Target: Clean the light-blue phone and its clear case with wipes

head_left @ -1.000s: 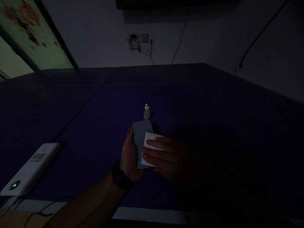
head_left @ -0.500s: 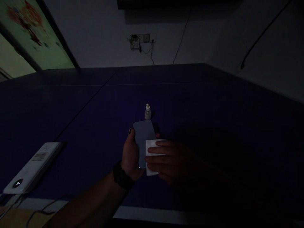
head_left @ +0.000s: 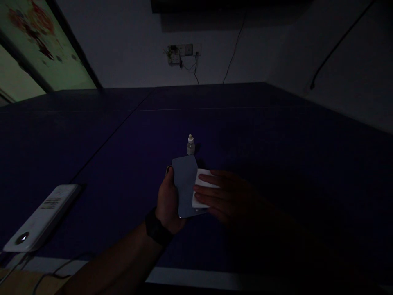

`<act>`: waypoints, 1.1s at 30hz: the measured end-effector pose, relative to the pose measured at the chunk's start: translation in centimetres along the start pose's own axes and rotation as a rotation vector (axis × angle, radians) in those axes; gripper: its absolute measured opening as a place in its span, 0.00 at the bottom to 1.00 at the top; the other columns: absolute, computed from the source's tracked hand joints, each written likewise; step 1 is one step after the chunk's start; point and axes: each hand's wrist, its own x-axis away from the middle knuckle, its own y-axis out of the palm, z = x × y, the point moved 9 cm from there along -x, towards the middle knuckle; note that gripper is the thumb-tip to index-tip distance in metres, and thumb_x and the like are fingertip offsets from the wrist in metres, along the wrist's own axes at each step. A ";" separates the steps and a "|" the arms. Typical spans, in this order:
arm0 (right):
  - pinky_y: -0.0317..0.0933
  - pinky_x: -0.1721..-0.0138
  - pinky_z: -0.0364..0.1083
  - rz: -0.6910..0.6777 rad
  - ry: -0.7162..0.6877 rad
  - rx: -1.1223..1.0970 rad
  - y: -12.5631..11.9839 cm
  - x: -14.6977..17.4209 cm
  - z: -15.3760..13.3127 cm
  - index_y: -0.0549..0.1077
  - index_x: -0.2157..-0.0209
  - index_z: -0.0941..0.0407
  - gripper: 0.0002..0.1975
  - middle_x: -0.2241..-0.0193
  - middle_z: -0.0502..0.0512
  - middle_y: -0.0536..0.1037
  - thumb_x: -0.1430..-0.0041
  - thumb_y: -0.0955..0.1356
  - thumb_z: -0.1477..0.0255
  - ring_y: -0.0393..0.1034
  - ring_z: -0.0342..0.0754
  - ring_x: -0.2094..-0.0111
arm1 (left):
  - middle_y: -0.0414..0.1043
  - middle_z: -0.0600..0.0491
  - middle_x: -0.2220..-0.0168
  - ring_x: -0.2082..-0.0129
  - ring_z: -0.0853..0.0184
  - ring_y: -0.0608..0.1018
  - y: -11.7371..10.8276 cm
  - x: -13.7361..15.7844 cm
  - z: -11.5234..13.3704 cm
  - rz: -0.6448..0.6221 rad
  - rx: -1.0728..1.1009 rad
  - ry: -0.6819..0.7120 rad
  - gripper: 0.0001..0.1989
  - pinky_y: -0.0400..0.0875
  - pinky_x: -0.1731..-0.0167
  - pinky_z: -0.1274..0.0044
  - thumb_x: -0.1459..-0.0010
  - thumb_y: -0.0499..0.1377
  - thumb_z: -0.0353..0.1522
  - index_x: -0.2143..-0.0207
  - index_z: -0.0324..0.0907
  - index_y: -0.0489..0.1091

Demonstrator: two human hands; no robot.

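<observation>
Flatly, right fingers (head_left: 207, 191) slightly apart over soft white cloth (head_left: 204, 172), smooth round-cornered slab (head_left: 184, 180) beneath, left fingers (head_left: 168, 178) clasped around it.

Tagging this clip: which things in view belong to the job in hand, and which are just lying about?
Likely in use:
phone, in the left fingers
cloth, under the right fingers
bottle, possibly; it stands nearby

Lying about, it seems:
power bank
cable
</observation>
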 end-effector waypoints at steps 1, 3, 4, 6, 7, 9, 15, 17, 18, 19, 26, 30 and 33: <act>0.58 0.34 0.49 0.015 0.007 0.023 0.0 0.0 0.1 0.78 0.51 0.59 0.13 0.50 0.52 0.83 0.29 0.64 0.72 0.71 0.48 0.41 | 0.72 0.50 0.73 0.79 0.68 0.71 -0.1 0.0 0.2 0.003 0.002 0.020 0.30 0.66 0.77 0.77 0.32 0.47 0.50 0.48 0.34 0.73; 0.58 0.34 0.51 0.019 -0.019 0.019 0.5 -0.1 -0.4 0.77 0.49 0.59 0.14 0.48 0.52 0.82 0.29 0.65 0.69 0.70 0.50 0.40 | 0.72 0.50 0.73 0.80 0.69 0.70 -0.3 0.0 0.1 0.026 0.004 0.005 0.30 0.64 0.78 0.78 0.32 0.48 0.50 0.47 0.33 0.72; 0.58 0.34 0.51 0.011 -0.048 -0.007 0.8 -0.1 -0.8 0.77 0.50 0.58 0.14 0.48 0.52 0.81 0.30 0.65 0.68 0.70 0.50 0.40 | 0.72 0.50 0.74 0.80 0.69 0.70 -0.5 0.0 0.0 0.038 0.004 -0.020 0.31 0.62 0.79 0.78 0.33 0.49 0.50 0.48 0.32 0.72; 0.57 0.34 0.51 -0.019 -0.085 -0.066 1.1 0.0 -1.4 0.78 0.51 0.56 0.12 0.47 0.49 0.81 0.30 0.66 0.68 0.69 0.49 0.39 | 0.72 0.49 0.75 0.81 0.69 0.69 -0.6 0.1 -0.5 0.047 0.001 -0.079 0.35 0.60 0.80 0.78 0.34 0.49 0.53 0.48 0.30 0.72; 0.57 0.33 0.51 -0.034 -0.089 -0.087 1.1 0.1 -1.5 0.78 0.52 0.54 0.12 0.48 0.48 0.82 0.30 0.65 0.68 0.68 0.48 0.38 | 0.72 0.49 0.75 0.82 0.69 0.69 -0.5 0.2 -0.7 0.044 0.001 -0.092 0.36 0.59 0.81 0.78 0.35 0.49 0.54 0.48 0.30 0.72; 0.56 0.33 0.50 -0.049 -0.054 -0.085 0.8 0.1 -1.0 0.79 0.52 0.53 0.12 0.49 0.48 0.82 0.30 0.65 0.70 0.68 0.47 0.39 | 0.72 0.49 0.75 0.81 0.68 0.69 -0.2 0.2 -0.4 0.038 0.005 -0.062 0.35 0.60 0.81 0.77 0.34 0.48 0.54 0.49 0.31 0.73; 0.56 0.33 0.50 0.023 -0.024 -0.038 0.3 -0.1 -0.4 0.78 0.51 0.58 0.13 0.49 0.53 0.82 0.31 0.65 0.72 0.71 0.47 0.41 | 0.73 0.49 0.73 0.80 0.69 0.71 0.0 0.1 0.3 0.044 -0.005 0.014 0.31 0.63 0.79 0.78 0.31 0.45 0.49 0.48 0.33 0.72; 0.55 0.33 0.50 0.000 -0.067 -0.097 0.5 0.0 -0.9 0.78 0.53 0.57 0.11 0.49 0.50 0.82 0.32 0.66 0.71 0.70 0.48 0.40 | 0.72 0.49 0.74 0.81 0.69 0.70 -0.3 0.1 -0.1 0.061 -0.023 -0.036 0.33 0.61 0.81 0.79 0.33 0.47 0.52 0.49 0.32 0.73; 0.55 0.32 0.50 -0.015 -0.077 -0.118 0.6 0.0 -1.0 0.79 0.54 0.55 0.11 0.49 0.49 0.82 0.32 0.66 0.71 0.69 0.47 0.39 | 0.72 0.49 0.74 0.81 0.69 0.70 -0.3 0.1 -0.2 0.066 -0.026 -0.049 0.34 0.61 0.82 0.78 0.34 0.48 0.53 0.50 0.31 0.73; 0.55 0.32 0.50 -0.029 -0.072 -0.125 0.5 0.1 -1.0 0.79 0.55 0.54 0.10 0.50 0.49 0.83 0.32 0.65 0.71 0.69 0.47 0.39 | 0.73 0.48 0.73 0.81 0.69 0.70 -0.3 0.1 -0.3 0.066 -0.022 -0.050 0.34 0.61 0.82 0.78 0.34 0.48 0.53 0.50 0.31 0.73; 0.58 0.34 0.54 -0.054 -0.015 -0.025 1.4 0.3 -0.2 0.75 0.44 0.57 0.17 0.45 0.55 0.80 0.31 0.66 0.69 0.67 0.49 0.37 | 0.73 0.49 0.74 0.79 0.69 0.72 0.1 0.0 0.3 0.035 -0.001 0.017 0.31 0.65 0.79 0.79 0.31 0.45 0.49 0.50 0.33 0.74; 0.55 0.33 0.51 -0.068 -0.074 -0.086 1.5 0.4 -0.8 0.78 0.49 0.53 0.13 0.46 0.48 0.81 0.31 0.66 0.68 0.66 0.47 0.37 | 0.68 0.52 0.78 0.85 0.71 0.65 0.2 0.2 -0.6 0.022 -0.016 -0.094 0.36 0.59 0.84 0.78 0.34 0.45 0.55 0.51 0.32 0.74; 0.55 0.33 0.49 -0.041 -0.004 -0.038 0.8 0.2 -0.1 0.77 0.49 0.55 0.13 0.48 0.49 0.82 0.29 0.64 0.70 0.69 0.45 0.40 | 0.70 0.51 0.76 0.83 0.70 0.67 0.4 0.1 0.0 0.017 0.005 -0.018 0.34 0.62 0.81 0.77 0.32 0.43 0.52 0.48 0.33 0.73</act>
